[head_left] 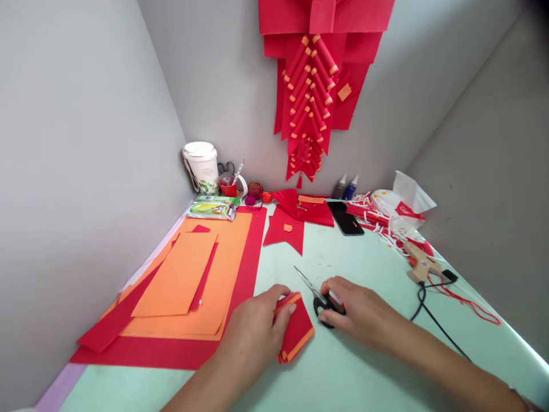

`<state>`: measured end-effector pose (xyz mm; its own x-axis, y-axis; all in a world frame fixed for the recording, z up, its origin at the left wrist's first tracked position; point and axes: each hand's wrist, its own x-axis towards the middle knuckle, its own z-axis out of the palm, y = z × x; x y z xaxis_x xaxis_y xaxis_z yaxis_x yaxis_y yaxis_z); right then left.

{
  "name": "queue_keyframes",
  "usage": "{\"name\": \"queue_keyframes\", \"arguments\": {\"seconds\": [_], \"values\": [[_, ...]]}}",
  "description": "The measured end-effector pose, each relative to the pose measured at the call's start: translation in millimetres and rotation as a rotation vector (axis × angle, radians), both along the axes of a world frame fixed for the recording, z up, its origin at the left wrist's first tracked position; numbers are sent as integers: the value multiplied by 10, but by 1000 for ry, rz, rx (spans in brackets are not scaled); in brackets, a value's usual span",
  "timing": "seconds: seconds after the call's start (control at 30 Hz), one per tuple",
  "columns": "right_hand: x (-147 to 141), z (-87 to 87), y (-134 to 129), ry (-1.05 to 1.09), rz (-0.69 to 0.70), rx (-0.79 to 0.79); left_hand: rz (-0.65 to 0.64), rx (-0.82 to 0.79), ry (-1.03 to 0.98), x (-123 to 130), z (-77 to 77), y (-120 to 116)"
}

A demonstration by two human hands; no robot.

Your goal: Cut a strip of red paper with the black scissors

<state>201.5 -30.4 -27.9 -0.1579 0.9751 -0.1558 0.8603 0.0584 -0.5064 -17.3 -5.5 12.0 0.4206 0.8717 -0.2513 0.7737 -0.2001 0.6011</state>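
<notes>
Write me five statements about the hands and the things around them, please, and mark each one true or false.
1. The left hand holds a stack of red and orange pieces. True.
2. The right hand is empty. False: it holds the black-handled scissors.
3. The white cup has its lid on. True.
4. The phone lies on the orange sheets. False: it lies apart from them, near two small bottles.
5. The red decoration on the wall has rolls with orange ends. True.
</notes>
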Motion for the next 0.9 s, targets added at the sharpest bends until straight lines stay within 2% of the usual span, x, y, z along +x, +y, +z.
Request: {"name": "queue_keyframes", "arguments": {"seconds": [0.1,0.2,0.33,0.4,0.47,0.5,0.57,0.63,0.77,0.9], "values": [[-3,-146,-31,-77,-11,66,10,-44,2,14,3,26],[170,-222,127,-169,-131,155,7,-99,-30,39,-8,35],[461,-213,323,-207,-322,234,29,-159,-84,62,9,27],[468,-178,318,-185,-359,275,27,-181,-109,75,18,26],[351,-142,242,-77,-307,283,12,-191,-138,96,14,28],[261,-128,187,90,-236,249,4,-196,-157,110,6,29],[69,-118,74,366,-131,82,-13,-212,-206,140,-19,29],[-78,-138,-11,549,-78,-65,-24,-237,-245,167,-52,26],[-125,-230,-39,774,-149,-208,6,-254,-254,178,-132,30],[-31,-298,21,875,-251,-230,54,-205,-178,154,-204,59]]}}
